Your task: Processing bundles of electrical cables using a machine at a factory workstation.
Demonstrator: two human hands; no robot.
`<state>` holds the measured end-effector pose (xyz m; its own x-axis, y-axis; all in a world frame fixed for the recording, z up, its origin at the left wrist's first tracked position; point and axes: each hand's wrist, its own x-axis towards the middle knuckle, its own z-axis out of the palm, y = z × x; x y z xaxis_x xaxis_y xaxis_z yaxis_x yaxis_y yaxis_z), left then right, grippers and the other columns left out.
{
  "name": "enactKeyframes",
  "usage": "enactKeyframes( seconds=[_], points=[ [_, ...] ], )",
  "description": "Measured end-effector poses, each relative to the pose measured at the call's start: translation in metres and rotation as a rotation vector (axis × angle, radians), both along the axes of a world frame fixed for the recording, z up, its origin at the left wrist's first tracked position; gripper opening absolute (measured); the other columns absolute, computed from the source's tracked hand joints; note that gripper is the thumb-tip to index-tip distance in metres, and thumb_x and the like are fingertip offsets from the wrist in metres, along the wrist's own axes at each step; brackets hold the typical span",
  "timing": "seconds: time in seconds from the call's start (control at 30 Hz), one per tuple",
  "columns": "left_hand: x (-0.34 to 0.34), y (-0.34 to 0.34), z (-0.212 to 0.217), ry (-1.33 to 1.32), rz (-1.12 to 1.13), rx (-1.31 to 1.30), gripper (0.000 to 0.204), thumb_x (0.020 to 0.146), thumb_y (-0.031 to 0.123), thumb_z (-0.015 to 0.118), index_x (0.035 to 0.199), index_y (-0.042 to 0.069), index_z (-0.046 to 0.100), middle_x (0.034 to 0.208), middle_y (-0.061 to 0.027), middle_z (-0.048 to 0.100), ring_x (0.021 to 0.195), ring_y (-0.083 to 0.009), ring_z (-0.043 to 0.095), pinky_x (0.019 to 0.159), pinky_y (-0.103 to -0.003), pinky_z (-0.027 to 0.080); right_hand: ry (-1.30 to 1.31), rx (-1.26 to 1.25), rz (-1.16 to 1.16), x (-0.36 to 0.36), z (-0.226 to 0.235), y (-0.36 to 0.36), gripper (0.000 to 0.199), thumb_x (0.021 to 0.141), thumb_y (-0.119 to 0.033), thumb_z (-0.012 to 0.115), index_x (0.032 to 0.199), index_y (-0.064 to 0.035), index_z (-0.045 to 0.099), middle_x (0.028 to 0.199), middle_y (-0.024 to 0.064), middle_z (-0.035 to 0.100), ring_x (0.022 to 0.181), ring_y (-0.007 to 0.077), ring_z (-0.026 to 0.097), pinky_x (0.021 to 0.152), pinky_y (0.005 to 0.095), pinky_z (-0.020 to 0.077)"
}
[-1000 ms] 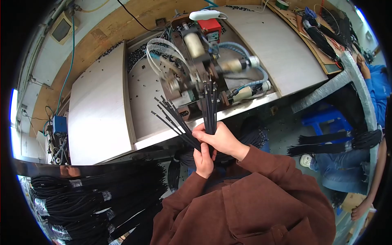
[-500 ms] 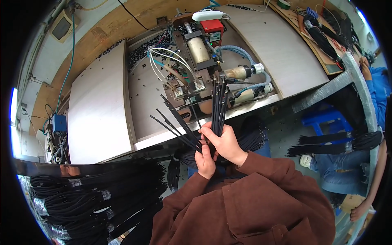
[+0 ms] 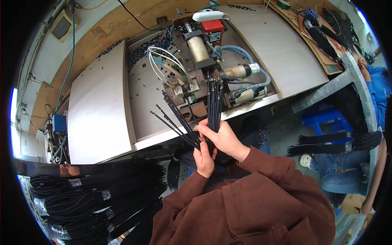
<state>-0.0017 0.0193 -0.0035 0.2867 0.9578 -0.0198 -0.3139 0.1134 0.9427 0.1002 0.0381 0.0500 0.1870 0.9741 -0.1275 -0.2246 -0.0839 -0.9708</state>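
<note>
My left hand point(image 3: 204, 160) is closed round a few thin black cords point(image 3: 173, 124) that fan out up and to the left, their ends dark-tipped. Close beside it, my right hand point(image 3: 227, 142) grips a thicker bunch of black cords point(image 3: 214, 104) standing almost upright, with small metallic bits near the tips. Between the two bunches a single cord point(image 3: 191, 108) runs from my right thumb and fingertips up to the front of the bench machine point(image 3: 199, 50). Whether its tip sits inside the machine is too small to tell. The cords' lower parts are hidden by my hands.
Small black pieces point(image 3: 143, 57) lie scattered over the bench behind the machine. Pale boards point(image 3: 98, 106) flank it. Bundled black cords point(image 3: 81, 204) are piled at lower left. At right are a blue stool point(image 3: 324, 118) and a co-worker in a blue top point(image 3: 377, 87).
My right hand and its upright bunch have shifted slightly left and toward the machine. My left hand has moved a little left. The co-worker's lower hand at far right has moved.
</note>
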Motion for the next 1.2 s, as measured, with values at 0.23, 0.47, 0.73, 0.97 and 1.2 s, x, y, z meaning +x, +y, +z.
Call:
enactKeyframes(
  seconds=[0.23,0.47,0.73,0.97,1.2],
  points=[
    [-0.005,-0.011,-0.013,0.047,-0.047,0.063,0.033,0.096,0.031,0.029,0.094,0.004,0.047,0.064,0.0015,0.048,0.048,-0.0042,0.041,0.042,-0.017,0.03,-0.01,-0.141,0.118,0.003,0.014,-0.015,0.021,0.084,-0.021,0.058,0.088,-0.0003,0.06,0.07,0.0014,0.058,0.06,0.0084,0.055,0.051,0.0224,0.0461],
    [-0.006,-0.025,-0.019,0.126,-0.048,0.128,0.038,0.095,0.035,0.029,0.099,0.002,0.047,0.064,0.002,0.05,0.049,-0.0034,0.043,0.045,-0.017,0.031,0.082,-0.07,-0.059,-0.005,0.002,-0.037,0.015,0.085,-0.016,0.058,0.088,-0.001,0.059,0.07,0.0026,0.059,0.061,0.0083,0.057,0.055,0.022,0.0471],
    [-0.008,-0.023,-0.023,0.104,-0.049,0.128,0.04,0.095,0.037,0.029,0.105,0.001,0.046,0.066,0.0021,0.05,0.049,-0.0034,0.042,0.045,-0.017,0.031,0.154,-0.103,-0.066,-0.006,0.004,-0.032,0.014,0.085,-0.013,0.057,0.086,0.0,0.059,0.068,0.0036,0.059,0.062,0.0093,0.058,0.056,0.0218,0.0469],
    [-0.006,-0.017,-0.015,0.074,-0.051,0.112,0.04,0.095,0.037,0.03,0.105,0.001,0.046,0.065,0.0016,0.049,0.048,-0.0042,0.042,0.044,-0.017,0.031,0.145,-0.075,-0.043,-0.006,0.003,-0.024,0.015,0.085,-0.014,0.058,0.085,0.0009,0.058,0.067,0.0034,0.058,0.061,0.0091,0.057,0.055,0.0228,0.0466],
    [-0.004,-0.017,-0.016,0.06,-0.06,0.065,0.038,0.096,0.035,0.028,0.097,0.002,0.048,0.062,0.0009,0.049,0.047,-0.0047,0.042,0.042,-0.018,0.03,0.07,-0.122,0.037,0.0,0.007,-0.021,0.018,0.084,-0.018,0.059,0.089,-0.0006,0.059,0.068,0.0026,0.057,0.061,0.0084,0.056,0.054,0.0233,0.0463]
  ],
)
